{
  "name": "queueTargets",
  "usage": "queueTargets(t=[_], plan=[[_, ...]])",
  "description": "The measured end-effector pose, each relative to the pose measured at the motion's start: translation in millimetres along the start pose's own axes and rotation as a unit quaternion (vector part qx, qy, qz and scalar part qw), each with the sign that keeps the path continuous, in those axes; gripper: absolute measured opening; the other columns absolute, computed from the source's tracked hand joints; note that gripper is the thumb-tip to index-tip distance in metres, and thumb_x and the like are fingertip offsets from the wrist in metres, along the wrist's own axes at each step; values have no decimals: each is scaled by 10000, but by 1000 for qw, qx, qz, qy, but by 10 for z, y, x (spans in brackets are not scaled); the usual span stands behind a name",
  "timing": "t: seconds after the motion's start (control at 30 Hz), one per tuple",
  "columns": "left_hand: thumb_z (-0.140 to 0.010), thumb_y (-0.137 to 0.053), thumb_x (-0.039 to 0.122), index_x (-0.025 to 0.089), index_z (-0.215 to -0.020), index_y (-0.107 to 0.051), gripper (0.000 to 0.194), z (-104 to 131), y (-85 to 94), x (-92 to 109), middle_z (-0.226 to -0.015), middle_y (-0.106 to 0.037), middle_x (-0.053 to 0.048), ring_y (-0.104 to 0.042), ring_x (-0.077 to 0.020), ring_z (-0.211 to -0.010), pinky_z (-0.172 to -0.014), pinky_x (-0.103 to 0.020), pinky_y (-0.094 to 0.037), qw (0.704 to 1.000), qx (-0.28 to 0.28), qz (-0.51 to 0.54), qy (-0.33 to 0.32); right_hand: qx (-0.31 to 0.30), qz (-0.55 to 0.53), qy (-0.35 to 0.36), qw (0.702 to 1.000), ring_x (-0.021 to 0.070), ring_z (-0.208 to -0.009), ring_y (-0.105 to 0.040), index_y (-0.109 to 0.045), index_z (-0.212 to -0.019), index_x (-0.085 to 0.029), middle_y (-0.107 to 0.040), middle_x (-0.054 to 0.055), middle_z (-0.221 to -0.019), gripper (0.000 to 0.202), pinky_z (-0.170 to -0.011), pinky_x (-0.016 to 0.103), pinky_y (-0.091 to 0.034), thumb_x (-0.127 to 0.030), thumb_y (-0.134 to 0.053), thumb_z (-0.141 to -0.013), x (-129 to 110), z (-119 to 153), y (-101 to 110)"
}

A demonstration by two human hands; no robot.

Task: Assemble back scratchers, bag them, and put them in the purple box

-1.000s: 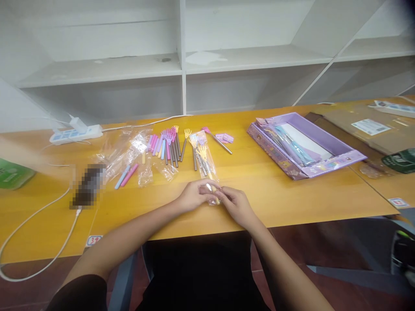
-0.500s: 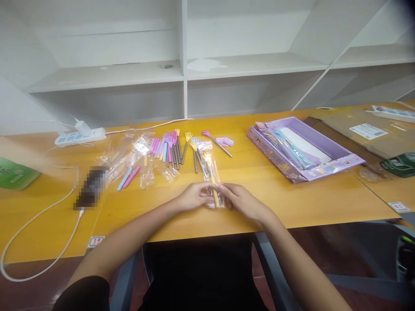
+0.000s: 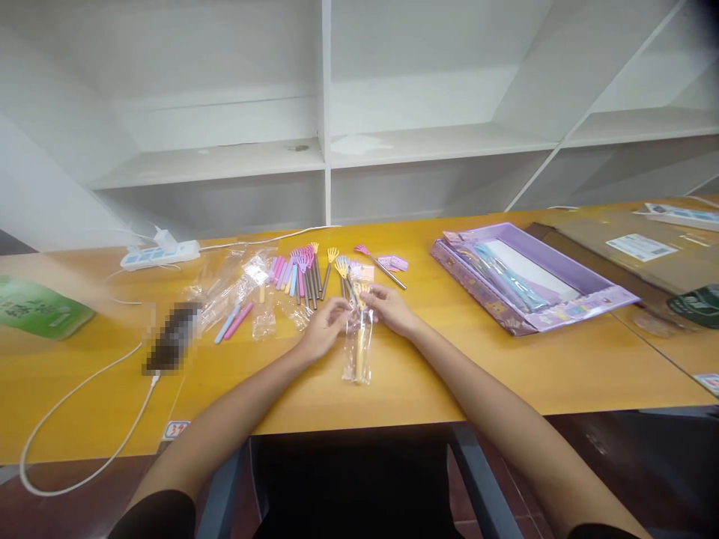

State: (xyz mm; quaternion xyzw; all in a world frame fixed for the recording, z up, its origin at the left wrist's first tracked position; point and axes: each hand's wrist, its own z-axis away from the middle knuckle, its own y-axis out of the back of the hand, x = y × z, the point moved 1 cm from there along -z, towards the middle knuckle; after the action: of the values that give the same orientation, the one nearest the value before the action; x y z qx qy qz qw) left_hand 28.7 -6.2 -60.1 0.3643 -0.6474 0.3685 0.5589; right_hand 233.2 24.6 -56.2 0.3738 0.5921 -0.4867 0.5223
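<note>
Holding a yellow scratcher inside a clear bag at the near part of the table, between the two hands, with its handle pointing toward the body and its claw head pointing away. Seemingly pinching the film around the head end from one side with the left hand and from the other, close beside the claw, with the right hand. Not managing to tell the exact fingertip contact through the blur, nor any resting of the handle end on the wood. Probably weighing very little, staying stiff along the handle but crinkling and slipping at the loose film. Likely bending first at the thin prongs, so calling for a gentle touch there. Probably offering the surest hold at the thick handle, through both layers of film, rather than at the bag's loose edge. Seeing also other scratchers just beyond the left hand, a pink scratcher beyond the right hand, and a purple tray well apart.
</note>
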Motion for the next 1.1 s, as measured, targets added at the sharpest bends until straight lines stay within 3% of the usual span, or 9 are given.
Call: queueTargets(t=[0.07, 0.2, 0.37, 0.57, 0.87, 1.1], plan=[[-978, -696, 495, 237, -1283, -601, 411, -47, 58, 28, -1282, -642, -93, -689, -197, -1080, -933, -360, -603, 996, 70, -34, -54, -34, 14, -1, 999, 97, -524, -497, -688, -927, -194, -631, -37, -708, 510, -478, 255, -427, -636, -871, -749, 20, 86, -100], [-946, -753, 435, 248, -1390, -617, 501, -96, 160, 71, -1402, -636, -109, -681, -186, -1110, -1046, -353, -542, 990, 101, -65, -74, -91, 42, -19, 995, 110, -518, -536, -711, -1052, -194, -652, -33, -731, 499, -478, 270, -473, -595, -856, -792, 25, 247, -233], [-942, -754, 433, 227, -1343, -673, 458, -82, 144, 51, -1414, -657, -111, -650, -224, -1227, -1077, -358, -520, 991, 107, -36, -76, -105, 61, -30, 992, 118, -508, -548, -708, -1005, -195, -627, -42, -669, 469, -470, 269, -492, -581, -865, -789, 27, 305, -219], [-937, -754, 353, 214, -1307, -705, 399, -67, 122, 61, -1362, -711, -116, -668, -240, -1246, -1094, -385, -514, 993, 88, -21, -72, -124, 64, -42, 989, 100, -515, -556, -722, -1161, -197, -675, -29, -750, 499, -470, 248, -502, -536, -855, -820, 62, 329, -206], [-914, -757, 325, 200, -1196, -764, 308, -86, 131, 32, -1298, -760, -110, -699, -251, -1234, -1105, -410, -514, 992, 114, -4, -59, -115, 74, -47, 989, 89, -499, -556, -694, -1041, -175, -656, -37, -726, 461, -455, 237, -495, -544, -856, -818, 105, 322, -211], [-914, -778, 424, 182, -1026, -765, 267, -106, 159, -31, -1062, -773, -88, -722, -230, -1032, -933, -369, -575, 987, 151, -12, -52, -134, 96, -66, 984, 103, -486, -566, -665, -1010, -180, -655, -41, -656, 478, -471, 243, -494, -580, -847, -822, 105, 347, -217]])
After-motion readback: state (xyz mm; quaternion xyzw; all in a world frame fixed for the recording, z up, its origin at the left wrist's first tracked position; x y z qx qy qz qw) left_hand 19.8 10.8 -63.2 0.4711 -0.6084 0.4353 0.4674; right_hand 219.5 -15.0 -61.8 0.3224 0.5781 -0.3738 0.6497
